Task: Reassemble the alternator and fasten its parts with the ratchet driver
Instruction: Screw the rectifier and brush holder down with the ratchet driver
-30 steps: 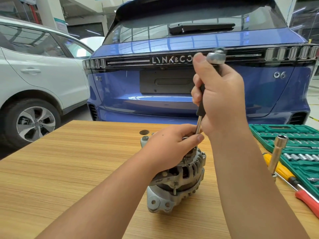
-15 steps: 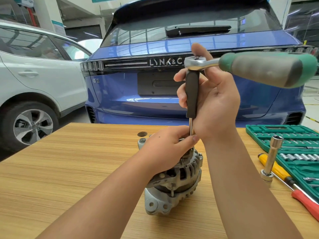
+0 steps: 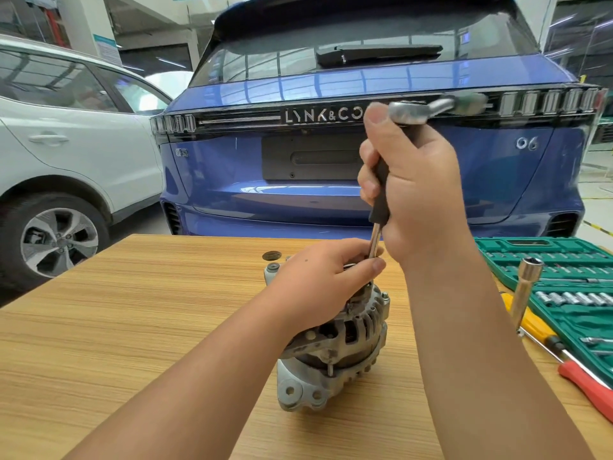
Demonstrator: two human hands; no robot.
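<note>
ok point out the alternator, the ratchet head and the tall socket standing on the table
alternator (image 3: 335,353): head view, on its finned housing
ratchet head (image 3: 407,111): head view, on the round metal head
tall socket (image 3: 526,287): head view, on its upright shaft

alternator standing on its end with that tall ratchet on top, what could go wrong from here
1. The alternator stands on the wooden table with only the left hand steadying it; turning force high up at the ratchet head could tip it.
2. The left hand's fingers sit right at the driver shaft; a slip could pinch them.
3. The upright deep socket near the right forearm could get knocked over.
</note>
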